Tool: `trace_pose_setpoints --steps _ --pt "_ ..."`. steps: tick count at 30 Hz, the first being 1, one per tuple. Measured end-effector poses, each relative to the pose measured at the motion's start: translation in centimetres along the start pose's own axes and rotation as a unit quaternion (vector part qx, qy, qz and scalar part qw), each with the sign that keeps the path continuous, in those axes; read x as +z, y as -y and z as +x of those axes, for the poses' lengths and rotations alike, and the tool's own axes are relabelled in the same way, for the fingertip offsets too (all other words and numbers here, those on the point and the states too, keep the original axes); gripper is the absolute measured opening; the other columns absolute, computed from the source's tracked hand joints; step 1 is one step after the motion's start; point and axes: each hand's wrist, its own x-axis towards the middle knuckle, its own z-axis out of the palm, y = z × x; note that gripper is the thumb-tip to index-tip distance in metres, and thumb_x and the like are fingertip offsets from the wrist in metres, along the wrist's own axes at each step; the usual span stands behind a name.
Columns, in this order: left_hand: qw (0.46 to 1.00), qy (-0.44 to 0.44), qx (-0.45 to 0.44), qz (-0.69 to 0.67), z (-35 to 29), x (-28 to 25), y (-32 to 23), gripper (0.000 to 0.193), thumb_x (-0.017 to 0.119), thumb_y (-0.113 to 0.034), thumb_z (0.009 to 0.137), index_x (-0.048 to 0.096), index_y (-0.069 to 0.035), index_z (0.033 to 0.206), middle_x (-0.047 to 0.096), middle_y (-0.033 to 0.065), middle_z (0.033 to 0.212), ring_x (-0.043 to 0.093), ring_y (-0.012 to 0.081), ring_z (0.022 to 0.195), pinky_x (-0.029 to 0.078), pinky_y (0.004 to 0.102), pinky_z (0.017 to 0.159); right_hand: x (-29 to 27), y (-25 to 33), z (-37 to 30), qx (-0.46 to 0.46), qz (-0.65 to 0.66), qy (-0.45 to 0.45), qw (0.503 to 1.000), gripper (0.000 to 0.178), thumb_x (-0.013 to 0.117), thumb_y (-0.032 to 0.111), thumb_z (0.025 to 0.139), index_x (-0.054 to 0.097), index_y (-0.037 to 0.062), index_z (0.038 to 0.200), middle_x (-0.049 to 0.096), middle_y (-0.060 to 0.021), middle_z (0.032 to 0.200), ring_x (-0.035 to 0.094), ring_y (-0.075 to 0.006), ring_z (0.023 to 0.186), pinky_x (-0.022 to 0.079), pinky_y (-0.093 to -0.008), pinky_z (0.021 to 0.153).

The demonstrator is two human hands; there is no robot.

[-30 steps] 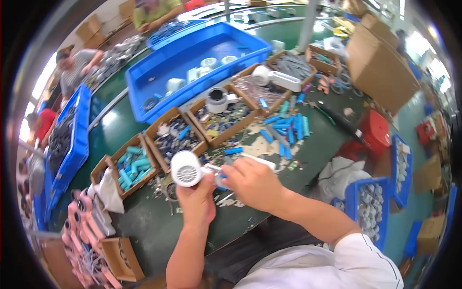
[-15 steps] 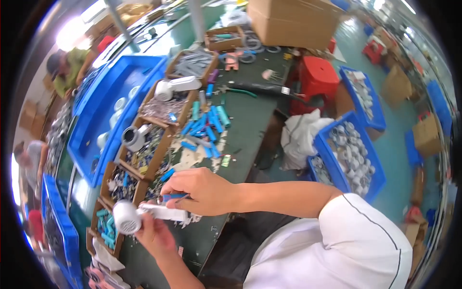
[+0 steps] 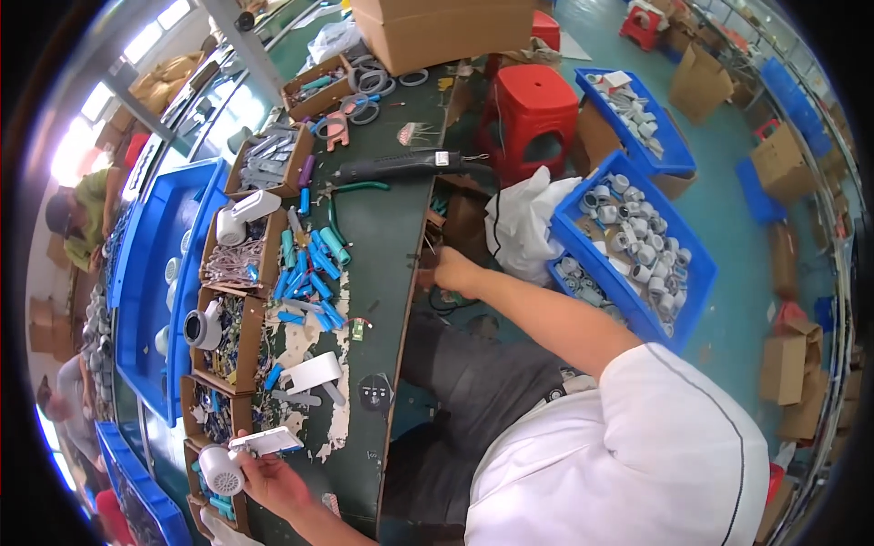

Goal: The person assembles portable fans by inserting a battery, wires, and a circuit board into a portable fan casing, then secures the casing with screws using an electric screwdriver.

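My left hand (image 3: 271,480) grips a white handheld device (image 3: 221,470) with a round grilled head, low over the left side of the bench. Its handle (image 3: 267,440) lies opened, with a strip of blue along its edge. A loose white handle cover (image 3: 312,373) rests on the bench beyond that hand, beside grey plastic strips (image 3: 298,398). My right hand (image 3: 452,273) is at the bench's right edge, by an open compartment (image 3: 455,214) below the top. Its fingers are closed; a thin object seems to stick out of them, too small to name.
Cardboard trays (image 3: 238,341) of small parts line the bench's left side, beside a long blue bin (image 3: 150,300). Blue cylindrical batteries (image 3: 309,268), green-handled pliers (image 3: 350,187) and a black electric screwdriver (image 3: 401,166) lie farther up. Right of the bench stand a red stool (image 3: 533,100) and a blue crate (image 3: 678,318) of parts.
My right hand has left the device and moved right to the bench edge. A white handle cover now lies on the bench. The left hand, still holding the device, sits lower in view.
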Motion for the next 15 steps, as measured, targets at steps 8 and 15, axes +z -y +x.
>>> trace_pose_setpoints --steps 8,15 --pt "0.993 -0.111 0.005 -0.042 -1.0 2.6 -0.2 0.04 0.064 -0.001 0.093 0.051 0.003 0.131 0.062 0.0212 0.125 0.061 0.0295 0.118 0.05 0.0404 0.102 -0.9 3.7 -5.7 0.062 -0.338 0.174 0.923 0.024 0.069 0.025 0.087 0.07 0.0011 0.084 0.069 -0.0123 0.076 0.064 -0.021 0.07 0.049 -0.0391 0.064" --pt "0.982 -0.135 -0.007 -0.135 -1.4 3.2 -2.6 0.039 0.066 -0.002 0.092 0.051 -0.004 0.128 0.063 0.0114 0.119 0.062 0.027 0.118 0.057 0.038 0.094 7.5 17.9 -16.5 0.033 -0.081 0.463 0.882 0.016 0.074 0.012 0.088 0.069 0.0038 0.1 0.067 0.0008 0.084 0.052 -0.0025 0.068 0.043 -0.0215 0.061"
